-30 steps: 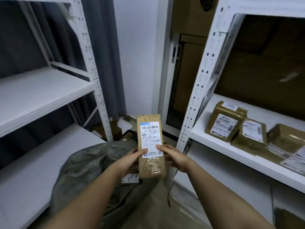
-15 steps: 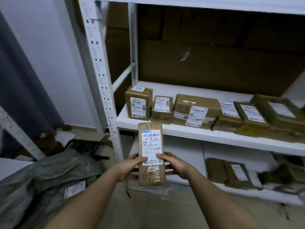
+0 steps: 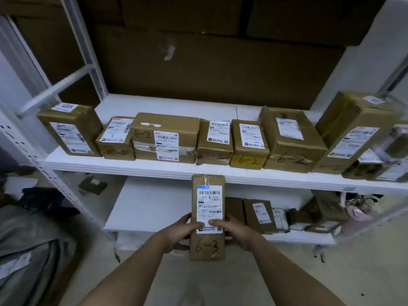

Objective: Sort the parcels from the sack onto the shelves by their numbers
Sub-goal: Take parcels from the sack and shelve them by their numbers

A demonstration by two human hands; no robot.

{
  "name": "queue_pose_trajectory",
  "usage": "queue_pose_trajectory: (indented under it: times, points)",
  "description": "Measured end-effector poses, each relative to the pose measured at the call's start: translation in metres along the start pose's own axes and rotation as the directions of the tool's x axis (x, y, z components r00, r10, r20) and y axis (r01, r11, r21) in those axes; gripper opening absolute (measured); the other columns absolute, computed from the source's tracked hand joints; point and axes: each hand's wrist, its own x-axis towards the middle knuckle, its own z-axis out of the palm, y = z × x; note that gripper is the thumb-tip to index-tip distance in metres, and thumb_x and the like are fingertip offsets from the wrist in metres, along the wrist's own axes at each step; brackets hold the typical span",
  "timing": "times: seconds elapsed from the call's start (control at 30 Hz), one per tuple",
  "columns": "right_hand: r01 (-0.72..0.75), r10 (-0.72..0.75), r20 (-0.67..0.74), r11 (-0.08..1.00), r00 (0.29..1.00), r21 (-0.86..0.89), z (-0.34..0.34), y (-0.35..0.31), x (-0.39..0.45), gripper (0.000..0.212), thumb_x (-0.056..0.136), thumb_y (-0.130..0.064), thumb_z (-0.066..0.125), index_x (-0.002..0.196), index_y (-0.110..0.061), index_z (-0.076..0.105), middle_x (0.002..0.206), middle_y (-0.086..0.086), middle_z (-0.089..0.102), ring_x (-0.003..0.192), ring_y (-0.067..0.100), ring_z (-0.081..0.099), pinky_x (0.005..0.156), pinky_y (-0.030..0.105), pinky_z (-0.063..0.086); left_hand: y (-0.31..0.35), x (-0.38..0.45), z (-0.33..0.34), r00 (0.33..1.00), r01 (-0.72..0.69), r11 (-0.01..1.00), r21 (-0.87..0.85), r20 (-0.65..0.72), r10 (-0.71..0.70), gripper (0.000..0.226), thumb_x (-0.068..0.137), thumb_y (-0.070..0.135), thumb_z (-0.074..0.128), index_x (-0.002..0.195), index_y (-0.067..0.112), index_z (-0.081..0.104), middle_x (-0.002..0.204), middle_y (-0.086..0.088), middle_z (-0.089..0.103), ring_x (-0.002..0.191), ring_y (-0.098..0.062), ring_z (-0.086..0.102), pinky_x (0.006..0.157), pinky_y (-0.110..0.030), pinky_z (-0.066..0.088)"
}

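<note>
While we hold the long parcel marked 6-3 [image 3: 207,217] upright in front of the rack, the main risk is a plain misfile. The upper shelf [image 3: 154,167] just behind its top end carries a row of boxes with 6-2 written on them — the yellow-taped 6-2 box [image 3: 248,146] and the wide 6-2 carton [image 3: 165,138] among them — and it is the nearest surface, so dropping ours there would be easy and wrong. We judge it belongs elsewhere, perhaps the lower shelf [image 3: 150,208], though the labels of the parcels there are too small to read.

A second risk is slippage: we grip only the lower half of a tall, narrow box, so a quick reach could tip it.

Our left hand [image 3: 178,233] curls round the parcel's left edge, thumb across the label; our right hand [image 3: 238,233] mirrors it on the right edge, thumb on the label too. Both forearms reach forward and converge. The grey sack [image 3: 33,261] lies on the floor at lower left.
</note>
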Motion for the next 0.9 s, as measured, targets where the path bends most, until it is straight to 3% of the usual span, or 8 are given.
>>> queue_pose_trajectory:
  times: [0.17,0.3,0.5,0.6,0.73,0.83,0.9]
  points:
    - [-0.026,0.026,-0.025,0.999,0.999,0.030,-0.023,0.014,-0.002,0.066,0.081,-0.031,0.075,0.136,-0.021,0.040,0.122,-0.001,0.062,0.105,0.018,0.062,0.087,0.036,0.054,0.007,0.020,0.026,1.000,0.017,0.994,0.111,0.013,-0.018,0.072,0.088,0.038,0.064,0.148,0.035,0.023,0.130,0.001,0.059,0.115,-0.017,0.058,0.098,-0.041,0.049]
    - [-0.027,0.025,-0.092,0.999,0.995,-0.018,-0.034,0.033,0.007,0.076,0.079,-0.033,0.076,0.141,-0.022,0.033,0.129,-0.001,0.059,0.111,0.021,0.061,0.096,0.044,0.051,0.002,0.043,0.034,0.997,-0.008,0.980,0.200,0.073,-0.006,0.075,0.087,0.038,0.065,0.146,0.037,0.020,0.128,0.005,0.058,0.112,-0.016,0.058,0.094,-0.040,0.051]
    - [-0.048,0.037,-0.113,0.994,0.993,-0.098,-0.047,0.070,0.059,0.082,0.080,-0.030,0.077,0.144,-0.020,0.027,0.138,0.001,0.052,0.118,0.024,0.056,0.099,0.046,0.049,-0.025,0.098,0.047,0.991,-0.112,0.963,0.246,0.102,0.089,0.071,0.087,0.030,0.068,0.138,0.036,0.019,0.105,0.022,0.051,0.090,0.004,0.054,0.053,-0.013,0.049]
    - [0.001,-0.016,-0.103,0.990,0.995,-0.141,-0.055,0.097,0.111,0.075,0.081,-0.025,0.076,0.142,-0.018,0.034,0.137,0.000,0.054,0.118,0.023,0.056,0.097,0.045,0.050,-0.049,0.147,0.044,0.986,-0.162,0.953,0.256,0.072,0.148,0.070,0.087,0.027,0.069,0.135,0.036,0.019,0.107,0.020,0.049,0.091,0.002,0.053,0.055,-0.012,0.048]
    - [0.130,-0.152,-0.094,0.971,0.984,-0.200,-0.071,0.143,0.192,0.066,0.083,-0.016,0.075,0.140,-0.013,0.041,0.136,0.002,0.057,0.120,0.017,0.056,0.089,0.024,0.051,-0.091,0.230,0.041,0.968,-0.248,0.936,0.248,0.031,0.248,0.074,0.088,0.011,0.067,0.142,0.026,0.019,0.119,0.012,0.048,0.100,-0.005,0.052,0.057,-0.003,0.047]
    - [0.182,-0.210,-0.093,0.952,0.973,-0.247,-0.082,0.179,0.255,0.070,0.082,-0.012,0.075,0.141,-0.009,0.038,0.139,0.004,0.054,0.125,0.017,0.053,0.104,0.031,0.045,-0.126,0.293,0.035,0.949,-0.311,0.924,0.221,0.015,0.315,0.070,0.087,0.008,0.067,0.136,0.029,0.022,0.118,0.014,0.049,0.098,0.002,0.052,0.060,-0.002,0.047]
    - [0.210,-0.246,-0.092,0.932,0.965,-0.296,-0.087,0.204,0.292,0.076,0.080,-0.020,0.077,0.142,-0.011,0.035,0.139,0.004,0.054,0.125,0.018,0.052,0.105,0.036,0.044,-0.154,0.335,0.033,0.927,-0.367,0.903,0.223,0.004,0.376,0.070,0.086,0.007,0.067,0.138,0.027,0.025,0.129,0.010,0.050,0.108,-0.002,0.051,0.072,-0.005,0.048]
